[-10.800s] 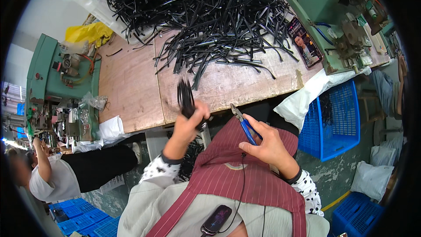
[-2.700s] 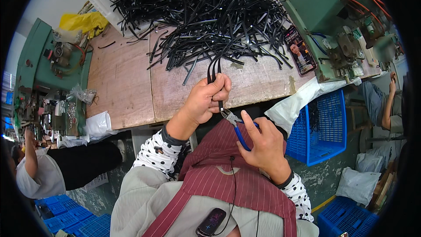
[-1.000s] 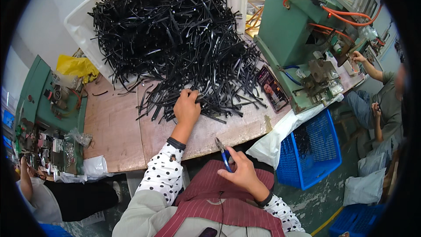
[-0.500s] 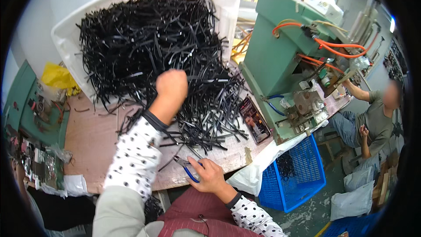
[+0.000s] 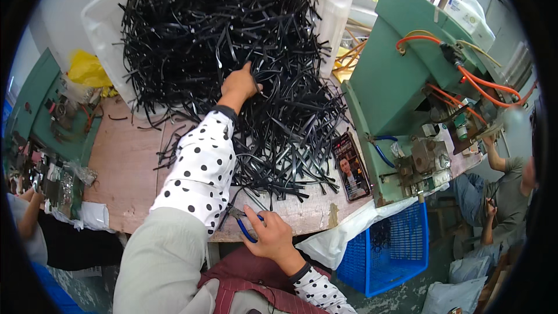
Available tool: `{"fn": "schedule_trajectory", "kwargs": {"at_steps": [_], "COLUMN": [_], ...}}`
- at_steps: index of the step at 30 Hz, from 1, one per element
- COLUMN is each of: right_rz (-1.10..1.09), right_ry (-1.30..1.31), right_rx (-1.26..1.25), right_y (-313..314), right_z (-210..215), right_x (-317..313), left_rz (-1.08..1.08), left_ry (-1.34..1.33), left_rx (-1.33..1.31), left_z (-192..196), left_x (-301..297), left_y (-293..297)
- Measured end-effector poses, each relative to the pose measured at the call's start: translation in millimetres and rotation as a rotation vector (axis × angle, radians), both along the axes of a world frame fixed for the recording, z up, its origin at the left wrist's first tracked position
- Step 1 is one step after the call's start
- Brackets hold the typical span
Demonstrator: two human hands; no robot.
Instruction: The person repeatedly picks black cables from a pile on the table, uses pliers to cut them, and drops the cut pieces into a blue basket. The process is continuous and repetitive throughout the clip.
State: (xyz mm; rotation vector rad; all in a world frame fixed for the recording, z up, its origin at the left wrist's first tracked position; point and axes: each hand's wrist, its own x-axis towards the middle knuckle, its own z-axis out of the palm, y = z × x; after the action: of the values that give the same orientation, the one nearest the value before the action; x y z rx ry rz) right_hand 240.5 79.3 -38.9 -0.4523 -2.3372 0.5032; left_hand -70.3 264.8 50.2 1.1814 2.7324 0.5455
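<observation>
Thin, glossy black strips that look like eyeglass temples spill in a big heap from a tipped white bin onto the table. My left hand is at the heap's near edge, index finger stretched out and thumb apart; it touches the strips, and I see none clearly gripped. My right hand is closed round blue-handled pliers at the table's front edge. Their jaws point left, beside loose black strips. The fingers under the handles are partly hidden.
Right of the heap lie a phone and a green machine with orange hoses and another blue-handled pliers. A blue crate stands below. A second green machine is at left. People sit at both sides.
My left hand has gone from a blurred, fist-like shape to an extended index finger over the heap. The view has shifted. My right hand keeps the pliers by the table edge.
</observation>
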Motion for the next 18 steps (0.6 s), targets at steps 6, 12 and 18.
{"fn": "schedule_trajectory", "kwargs": {"at_steps": [6, 12, 18], "right_rz": [0.008, -0.066, -0.049], "right_ry": [0.057, 0.031, 0.090], "right_rx": [0.033, 0.025, 0.070], "right_y": [-2.8, -6.0, -10.2], "right_z": [-1.1, -2.7, -5.9], "right_x": [-3.7, -3.3, -3.0], "left_rz": [-0.089, -0.361, -0.501], "left_ry": [-0.032, 0.166, 0.315], "left_rx": [0.129, 0.098, -0.019], "left_z": [6.1, 29.1, 1.4], "left_x": [-31.2, -8.4, 36.7], "left_y": [-37.0, -90.2, -160.1]}}
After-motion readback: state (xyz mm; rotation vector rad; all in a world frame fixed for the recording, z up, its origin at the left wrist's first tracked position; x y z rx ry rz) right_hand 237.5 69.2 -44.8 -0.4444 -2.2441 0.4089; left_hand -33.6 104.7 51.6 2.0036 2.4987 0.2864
